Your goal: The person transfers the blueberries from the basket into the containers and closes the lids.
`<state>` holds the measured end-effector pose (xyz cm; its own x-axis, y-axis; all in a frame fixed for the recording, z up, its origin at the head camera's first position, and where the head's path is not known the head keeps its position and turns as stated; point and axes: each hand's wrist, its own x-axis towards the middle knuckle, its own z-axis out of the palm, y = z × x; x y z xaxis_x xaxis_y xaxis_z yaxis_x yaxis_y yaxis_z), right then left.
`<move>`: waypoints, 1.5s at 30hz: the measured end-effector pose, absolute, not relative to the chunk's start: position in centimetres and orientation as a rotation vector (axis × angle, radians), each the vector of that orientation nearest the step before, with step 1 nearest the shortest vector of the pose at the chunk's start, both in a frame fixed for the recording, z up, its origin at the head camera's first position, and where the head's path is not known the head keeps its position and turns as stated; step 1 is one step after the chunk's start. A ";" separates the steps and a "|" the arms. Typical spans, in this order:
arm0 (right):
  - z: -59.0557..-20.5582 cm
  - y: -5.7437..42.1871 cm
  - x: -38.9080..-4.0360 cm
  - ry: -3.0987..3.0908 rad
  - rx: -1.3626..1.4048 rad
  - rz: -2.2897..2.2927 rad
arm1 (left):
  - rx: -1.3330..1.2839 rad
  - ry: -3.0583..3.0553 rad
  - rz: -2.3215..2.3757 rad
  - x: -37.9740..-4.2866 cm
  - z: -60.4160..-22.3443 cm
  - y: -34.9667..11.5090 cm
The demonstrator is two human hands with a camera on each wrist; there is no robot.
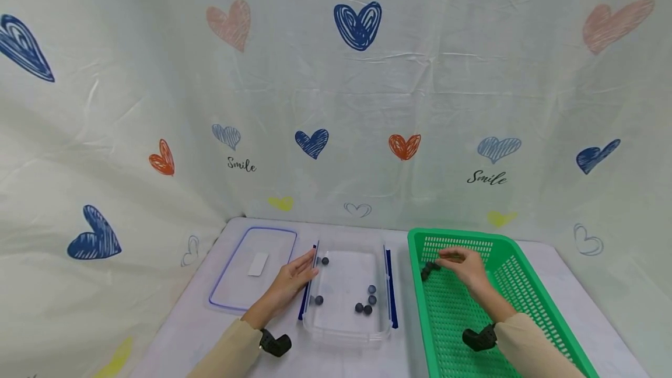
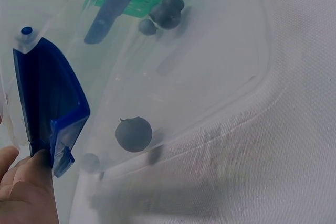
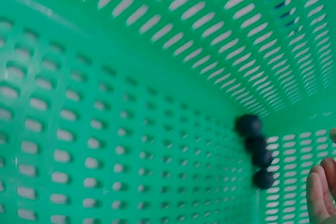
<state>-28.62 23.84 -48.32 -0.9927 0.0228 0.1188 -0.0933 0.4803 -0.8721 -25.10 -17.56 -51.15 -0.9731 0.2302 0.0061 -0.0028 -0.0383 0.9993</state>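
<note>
Several blueberries [image 1: 368, 310] lie in a clear plastic box [image 1: 346, 334] with blue side latches [image 2: 58, 93]. My left hand [image 1: 287, 286] rests against the box's left side, its fingers at the lowered latch in the left wrist view. My right hand [image 1: 464, 267] hovers inside a green basket [image 1: 420, 314], fingers slightly bent and nothing visible between them. Just left of its fingertips, more blueberries [image 3: 255, 142] sit in a row along the basket's corner. The right wrist view shows only part of that hand at the right edge, apart from the berries.
A clear lid [image 1: 236, 273] with a blue rim and white label lies left of the box. The basket's raised rim stands to the box's right. Behind the white-covered table [image 1: 325, 231] hangs a curtain [image 1: 441, 92] printed with hearts.
</note>
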 end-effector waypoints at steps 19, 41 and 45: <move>-51.1 24.8 -29.6 -2.657 0.076 1.390 | 0.250 2.035 2.152 -25.3 -51.2 -17.4; -53.0 24.0 -30.4 -2.600 -0.037 1.328 | 0.221 2.064 2.109 -25.2 -51.3 -17.5; -53.1 23.9 -30.5 -2.599 -0.055 1.327 | 0.219 2.053 2.121 -25.2 -51.3 -17.5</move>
